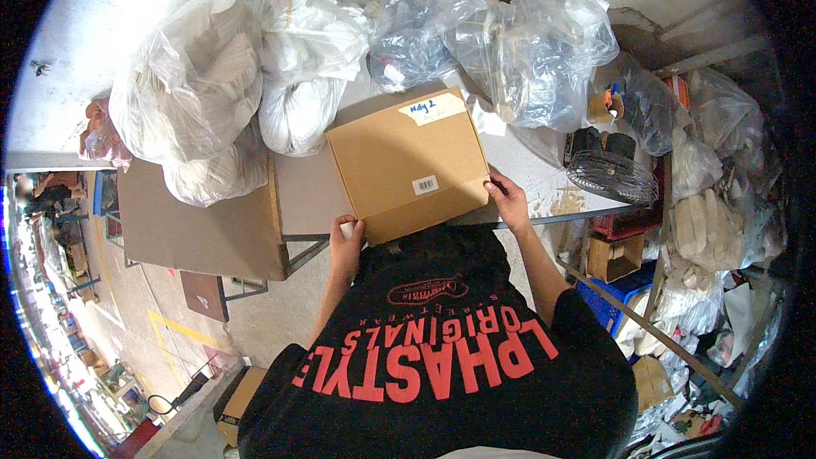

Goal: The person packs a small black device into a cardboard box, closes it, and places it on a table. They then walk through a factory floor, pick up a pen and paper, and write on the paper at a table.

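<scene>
A flat brown cardboard box (395,157), closed, lies tilted a little at the near edge of the table (302,183). It bears a white label with handwriting and a small barcode sticker. My left hand (344,246) pinches its near left corner, the thumb against the side. At the near right corner my right hand (507,200) grips the box, fingers closed over the edge. The underside of the box is hidden, so I cannot tell how much of it rests on the table.
Several clear plastic bags (191,76) of white and dark items line the table's back. A black wire fan guard (612,177) sits at the right end. Beyond it are crates (616,257) and heaped bags (710,225). A brown board (200,225) adjoins the table's left.
</scene>
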`<state>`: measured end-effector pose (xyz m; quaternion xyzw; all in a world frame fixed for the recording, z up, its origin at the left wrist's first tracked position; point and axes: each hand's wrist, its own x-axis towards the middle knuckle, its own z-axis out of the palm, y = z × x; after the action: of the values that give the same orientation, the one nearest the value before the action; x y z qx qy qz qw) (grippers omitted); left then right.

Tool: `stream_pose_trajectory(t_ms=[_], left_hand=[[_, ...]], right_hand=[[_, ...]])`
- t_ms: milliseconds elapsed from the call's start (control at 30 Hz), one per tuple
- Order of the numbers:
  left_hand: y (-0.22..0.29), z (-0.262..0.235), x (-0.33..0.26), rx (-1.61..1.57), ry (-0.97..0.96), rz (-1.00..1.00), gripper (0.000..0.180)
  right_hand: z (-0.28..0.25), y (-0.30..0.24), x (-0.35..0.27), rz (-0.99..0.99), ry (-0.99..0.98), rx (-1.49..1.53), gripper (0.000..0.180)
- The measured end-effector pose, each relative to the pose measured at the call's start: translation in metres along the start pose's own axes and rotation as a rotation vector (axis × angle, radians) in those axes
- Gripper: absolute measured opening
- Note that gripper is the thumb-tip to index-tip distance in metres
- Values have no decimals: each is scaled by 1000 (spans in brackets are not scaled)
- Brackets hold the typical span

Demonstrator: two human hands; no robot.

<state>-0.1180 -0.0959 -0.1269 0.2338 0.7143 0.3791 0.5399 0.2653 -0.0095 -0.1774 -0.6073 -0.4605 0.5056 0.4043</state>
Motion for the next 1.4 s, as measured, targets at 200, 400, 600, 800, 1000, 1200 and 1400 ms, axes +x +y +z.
stream_pose_trajectory(t_ms=[200, 400, 600, 800, 1000, 1200, 1400], left_hand=[[11, 1, -2, -100, -46, -71, 27], [-6, -4, 9, -113, -92, -64, 28], [1, -6, 8, -146, -113, -136, 27], [0, -5, 6, -183, -119, -160, 28], [-5, 3, 4, -116, -42, -116, 28], [-2, 9, 0, -111, 30, -66, 29], [-14, 7, 10, 10, 49, 26, 24]], right_hand=[[2, -13, -3, 52, 20, 30, 34], [2, -14, 5, 10, 62, 23, 33], [1, -19, 7, 56, 10, 90, 35], [-4, -28, 5, 154, -34, 34, 33], [2, -20, 2, 97, 25, 96, 30], [0, -17, 7, 72, -18, 56, 30], [-4, -16, 17, -43, -55, -227, 35]])
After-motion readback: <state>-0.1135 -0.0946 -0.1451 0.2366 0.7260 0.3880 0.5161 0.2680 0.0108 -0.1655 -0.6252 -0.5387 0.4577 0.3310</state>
